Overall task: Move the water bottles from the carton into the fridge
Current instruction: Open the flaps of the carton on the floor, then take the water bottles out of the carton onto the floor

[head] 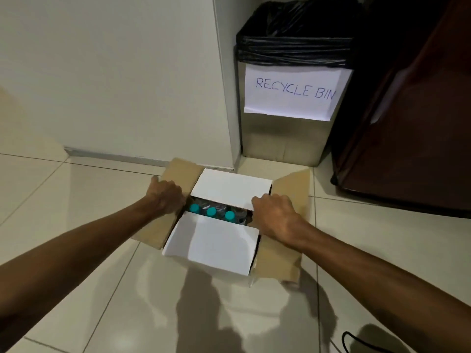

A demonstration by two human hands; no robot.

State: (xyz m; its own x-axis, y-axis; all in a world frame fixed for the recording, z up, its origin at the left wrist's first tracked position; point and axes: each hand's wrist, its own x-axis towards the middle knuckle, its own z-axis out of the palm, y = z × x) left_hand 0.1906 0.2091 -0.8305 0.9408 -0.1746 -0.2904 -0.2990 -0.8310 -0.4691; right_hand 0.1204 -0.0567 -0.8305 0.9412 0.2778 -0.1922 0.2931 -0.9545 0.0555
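A cardboard carton (211, 243) sits on the tiled floor below me. Its two white inner flaps are partly apart, and through the gap I see three water bottles with teal caps (211, 212). My left hand (165, 194) grips the carton's left brown side flap. My right hand (275, 215) grips the right brown side flap at the carton's edge. The dark red fridge (413, 138) stands at the right with its door closed.
A steel bin (288, 138) with a black liner and a paper sign reading RECYCLE BIN stands behind the carton, left of the fridge. A white wall or cabinet panel (114, 72) fills the left. A black cable (356, 345) lies on the floor at bottom right.
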